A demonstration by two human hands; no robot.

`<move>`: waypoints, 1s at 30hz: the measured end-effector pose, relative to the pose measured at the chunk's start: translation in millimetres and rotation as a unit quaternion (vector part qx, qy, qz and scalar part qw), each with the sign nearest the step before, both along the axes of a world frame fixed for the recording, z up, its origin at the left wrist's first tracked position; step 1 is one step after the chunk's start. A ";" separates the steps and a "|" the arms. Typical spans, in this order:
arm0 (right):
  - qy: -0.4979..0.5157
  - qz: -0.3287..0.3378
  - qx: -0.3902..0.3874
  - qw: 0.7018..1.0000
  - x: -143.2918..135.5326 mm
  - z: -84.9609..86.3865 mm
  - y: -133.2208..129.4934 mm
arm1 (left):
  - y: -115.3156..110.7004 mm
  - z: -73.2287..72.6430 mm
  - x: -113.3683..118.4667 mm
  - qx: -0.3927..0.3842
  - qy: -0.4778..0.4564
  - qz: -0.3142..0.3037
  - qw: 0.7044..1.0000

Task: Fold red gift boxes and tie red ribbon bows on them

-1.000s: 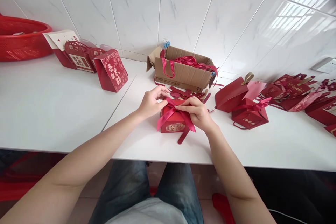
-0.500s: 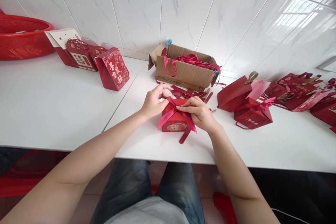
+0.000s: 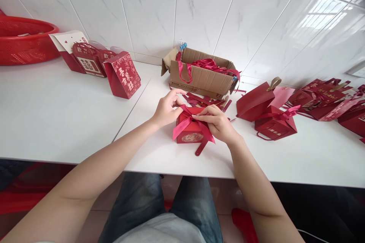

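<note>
Before me on the white table stands a small red gift box [image 3: 191, 138] with a gold round emblem on its front. A crimson satin ribbon [image 3: 184, 126] is tied on its top, and two tails hang over the front. My left hand [image 3: 169, 109] pinches the ribbon at the upper left of the knot, thumb against fingers. At the knot's right side, my right hand [image 3: 216, 120] also pinches the ribbon, its fingers hiding part of it. A dark red strap [image 3: 201, 148] with a rounded end sticks out from beside the box onto the table.
Behind the box, a cardboard carton [image 3: 199, 79] holds crimson ribbons, with loose red straps [image 3: 203, 100] in front. To the right are a ribboned red box [image 3: 275, 125] and several gift bags [image 3: 253, 100]. Leftward stand more red boxes [image 3: 122, 76] and a red plastic basket [image 3: 28, 47].
Both hands keep their pinch on the ribbon, almost still. The ribbon's right tail has shifted very slightly to the right.
</note>
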State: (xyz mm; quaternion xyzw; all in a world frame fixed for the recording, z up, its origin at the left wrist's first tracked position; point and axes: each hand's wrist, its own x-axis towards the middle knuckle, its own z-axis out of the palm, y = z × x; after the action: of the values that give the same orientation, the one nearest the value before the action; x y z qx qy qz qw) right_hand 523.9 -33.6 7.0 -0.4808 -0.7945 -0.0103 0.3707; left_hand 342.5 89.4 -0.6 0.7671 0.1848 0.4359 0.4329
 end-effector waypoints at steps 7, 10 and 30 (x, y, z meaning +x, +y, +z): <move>0.103 -0.024 0.003 0.994 0.6 -2.6 1.0 | -5.8 3.0 -0.2 -0.022 0.026 0.006 0.999; 0.158 -0.052 -0.012 0.986 0.9 -1.5 1.7 | -8.0 3.8 0.1 -0.028 0.030 -0.002 0.999; 0.209 -0.148 0.032 0.966 -4.7 -5.2 7.0 | -3.5 18.5 -9.8 0.090 0.103 0.006 0.991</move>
State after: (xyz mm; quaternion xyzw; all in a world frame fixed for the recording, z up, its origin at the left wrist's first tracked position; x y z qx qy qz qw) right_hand 519.2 -26.6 1.9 -0.5723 -0.6187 0.0108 0.5382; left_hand 332.8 85.9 17.9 0.8427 0.1926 0.3718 0.3383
